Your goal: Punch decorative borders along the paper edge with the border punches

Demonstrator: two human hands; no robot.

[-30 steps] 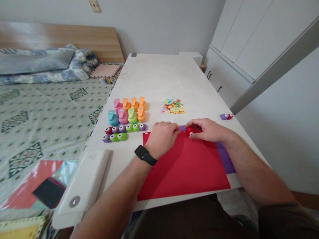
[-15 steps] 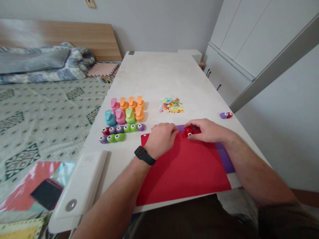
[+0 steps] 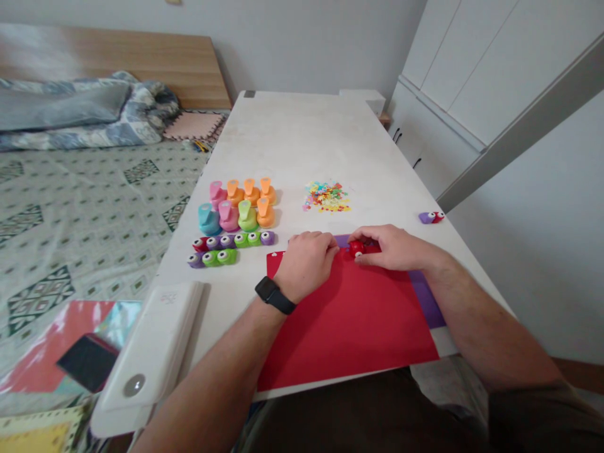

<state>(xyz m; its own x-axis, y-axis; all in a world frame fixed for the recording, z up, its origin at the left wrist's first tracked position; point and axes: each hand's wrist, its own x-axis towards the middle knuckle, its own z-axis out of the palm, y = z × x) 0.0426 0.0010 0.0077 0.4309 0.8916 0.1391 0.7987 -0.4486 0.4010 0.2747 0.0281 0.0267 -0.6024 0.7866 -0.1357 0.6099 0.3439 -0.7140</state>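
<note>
A red sheet of paper (image 3: 349,321) lies in front of me over a purple sheet (image 3: 427,303). Small cut-outs show along its far edge at the left corner. My right hand (image 3: 391,247) is closed around a small red craft punch (image 3: 357,249), which sits at the paper's far edge. Just left of it, my left hand (image 3: 306,264) rests over the paper with thumb and fingers pinched at that same edge. A black watch is on my left wrist. The punch's slot and my left fingertips are partly hidden.
Larger lever punches (image 3: 229,217) and rows of small punches (image 3: 226,241) stand at left on the white table (image 3: 302,135). Paper confetti (image 3: 328,196) lies beyond my hands. Two small punches (image 3: 431,217) sit near the right edge. A white appliance (image 3: 158,352) occupies the near left.
The view has tilted down slightly. Both hands and the red punch stay almost where they were on the paper; another cut-out is now visible at the paper's far left edge.
</note>
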